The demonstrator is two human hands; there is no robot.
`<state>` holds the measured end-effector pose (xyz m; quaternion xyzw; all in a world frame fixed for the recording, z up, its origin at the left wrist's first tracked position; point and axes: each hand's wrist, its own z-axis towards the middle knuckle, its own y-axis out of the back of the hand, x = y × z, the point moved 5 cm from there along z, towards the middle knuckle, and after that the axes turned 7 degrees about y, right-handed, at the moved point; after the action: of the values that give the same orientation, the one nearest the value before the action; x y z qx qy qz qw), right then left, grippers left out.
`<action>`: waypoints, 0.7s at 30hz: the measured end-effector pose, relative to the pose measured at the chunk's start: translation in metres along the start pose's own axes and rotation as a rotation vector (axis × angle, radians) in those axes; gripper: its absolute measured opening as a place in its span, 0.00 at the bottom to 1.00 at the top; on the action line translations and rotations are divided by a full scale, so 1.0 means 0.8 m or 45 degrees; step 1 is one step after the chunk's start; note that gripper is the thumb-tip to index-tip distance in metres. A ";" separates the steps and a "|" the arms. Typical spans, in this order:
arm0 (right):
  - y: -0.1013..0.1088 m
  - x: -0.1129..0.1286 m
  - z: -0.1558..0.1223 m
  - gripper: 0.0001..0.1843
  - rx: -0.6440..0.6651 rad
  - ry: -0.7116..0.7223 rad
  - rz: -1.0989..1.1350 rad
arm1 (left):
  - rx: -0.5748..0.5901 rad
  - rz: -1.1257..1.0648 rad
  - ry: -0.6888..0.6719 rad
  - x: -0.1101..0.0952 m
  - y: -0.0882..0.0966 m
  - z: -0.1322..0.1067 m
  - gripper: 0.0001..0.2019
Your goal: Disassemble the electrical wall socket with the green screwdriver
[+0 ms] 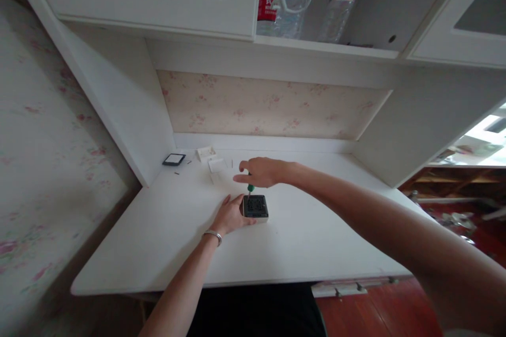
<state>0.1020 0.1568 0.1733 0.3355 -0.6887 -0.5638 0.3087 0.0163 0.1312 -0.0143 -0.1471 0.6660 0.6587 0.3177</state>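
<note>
A small square box, black on top with white sides (256,206), lies on the white desk (316,242). It looks like a wall socket or switch, though its exact kind is unclear. My left hand (231,214) grips it from the left, thumb at the near side and fingers at the far left corner. Above it, my right hand (261,172) is closed around a screwdriver with a green handle (251,188). The screwdriver stands nearly upright, its tip at the far left part of the black top. My fingers hide the upper handle.
At the back left lie a dark-framed square plate (174,159), a white open box (206,154), a white cover piece (217,165) and several tiny dark bits. Overhead, a cabinet shelf (324,47) holds plastic bottles (343,0). Side panels bound the desk left and right.
</note>
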 end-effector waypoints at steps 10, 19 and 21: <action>-0.002 0.000 -0.006 0.21 0.060 0.180 0.063 | 0.028 -0.035 0.032 -0.003 0.004 -0.002 0.38; -0.004 -0.007 -0.005 0.25 0.087 -0.214 0.074 | 0.022 -0.012 0.033 -0.003 0.003 -0.002 0.37; -0.004 -0.003 -0.003 0.19 0.113 -0.075 0.116 | 0.018 -0.008 0.022 -0.002 0.003 -0.001 0.38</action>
<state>0.1058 0.1565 0.1708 0.3005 -0.7362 -0.5279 0.2985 0.0159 0.1302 -0.0116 -0.1526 0.6728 0.6518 0.3150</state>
